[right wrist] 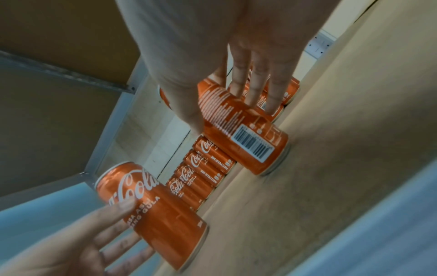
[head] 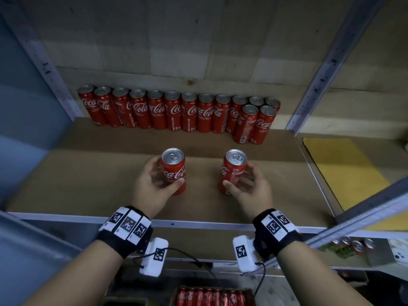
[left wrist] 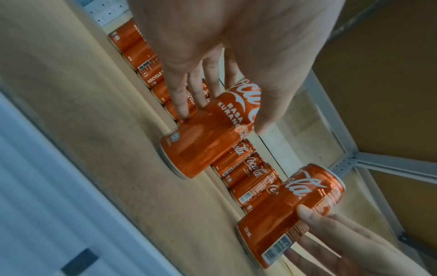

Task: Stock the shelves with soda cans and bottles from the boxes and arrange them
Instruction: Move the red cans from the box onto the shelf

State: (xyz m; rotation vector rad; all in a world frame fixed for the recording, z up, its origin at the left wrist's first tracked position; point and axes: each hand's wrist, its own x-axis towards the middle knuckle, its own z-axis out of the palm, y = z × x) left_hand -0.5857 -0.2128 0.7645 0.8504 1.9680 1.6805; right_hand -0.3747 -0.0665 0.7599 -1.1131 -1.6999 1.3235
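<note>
Left hand (head: 152, 182) gripping an upright Coca-Cola can (head: 174, 171), right hand (head: 249, 188) gripping another can (head: 233, 172), "RECYCLE ME" row of cans (head: 176, 111) beyond both on the shelf (head: 99, 173)

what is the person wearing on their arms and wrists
Both forearms are bare, with no sleeves. Each wrist carries a black wrist strap, left and right, faced with white panels printed with square black-and-white code markers. Under each wrist hangs a white camera box, left and right, with its own marker and a thin black cable trailing down.
</note>
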